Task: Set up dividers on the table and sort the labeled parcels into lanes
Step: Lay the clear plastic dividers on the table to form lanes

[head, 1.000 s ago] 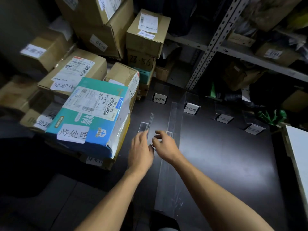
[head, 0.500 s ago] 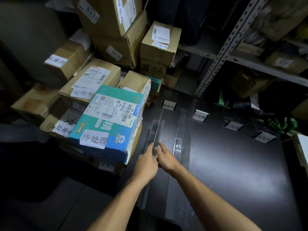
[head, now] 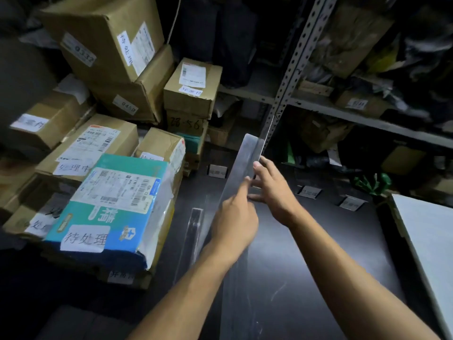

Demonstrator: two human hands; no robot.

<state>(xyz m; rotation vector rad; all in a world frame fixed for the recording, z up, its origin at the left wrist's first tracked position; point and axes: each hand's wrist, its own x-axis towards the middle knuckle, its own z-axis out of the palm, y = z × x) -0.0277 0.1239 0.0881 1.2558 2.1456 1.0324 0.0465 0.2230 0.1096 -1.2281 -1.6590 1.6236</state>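
Observation:
A long clear plastic divider strip [head: 246, 159] is lifted off the black table [head: 318, 253], its far end tilted up toward the shelf post. My left hand [head: 234, 222] grips its left edge and my right hand [head: 272, 190] holds its right side with fingers spread along it. A second clear divider [head: 192, 231] lies flat on the table to the left. Small lane label cards [head: 217, 171] [head: 309, 192] [head: 351, 204] stand along the table's far edge. A teal and blue labeled parcel [head: 110, 207] lies on the stack at left.
Cardboard parcels [head: 107, 42] are piled high at left and behind. A metal shelf rack [head: 286, 79] with boxes stands past the table. A white board [head: 431, 241] leans at the right edge. A green bag [head: 372, 184] lies near the far right corner.
Both hands went from touching the dividers flat on the table to lifting one strip; it now stands raised and tilted, further right. The view has shifted closer and to the right.

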